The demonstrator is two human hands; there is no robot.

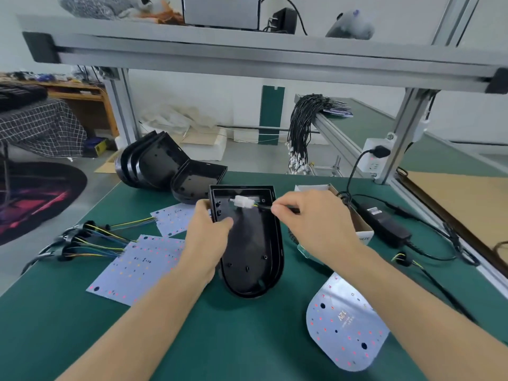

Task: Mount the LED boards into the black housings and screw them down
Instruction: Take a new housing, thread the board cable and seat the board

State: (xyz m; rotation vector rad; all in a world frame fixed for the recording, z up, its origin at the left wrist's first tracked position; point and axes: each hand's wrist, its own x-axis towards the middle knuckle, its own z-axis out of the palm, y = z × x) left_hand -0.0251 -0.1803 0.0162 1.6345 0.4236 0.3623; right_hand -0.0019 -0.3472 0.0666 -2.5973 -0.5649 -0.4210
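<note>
A black D-shaped housing [251, 248] lies open side up in the middle of the green mat. My left hand [209, 232] grips its left wall near the square end. My right hand [308, 218] pinches a thin wire whose white connector [242, 202] hangs over the housing's square end. A white LED board [345, 323] marked 12V lies on the mat at the lower right, its wire leading up toward my right hand. Several more LED boards [137, 265] with yellow and blue leads lie to the left. A stack of empty housings [154, 160] leans at the back left.
An open cardboard box [360, 224] stands behind my right hand. A black power adapter [384, 221] with cables runs to a wall socket [375, 155] at the right. A bundle of black cables [302, 125] hangs over a frame rail. An aluminium shelf [247, 50] spans overhead.
</note>
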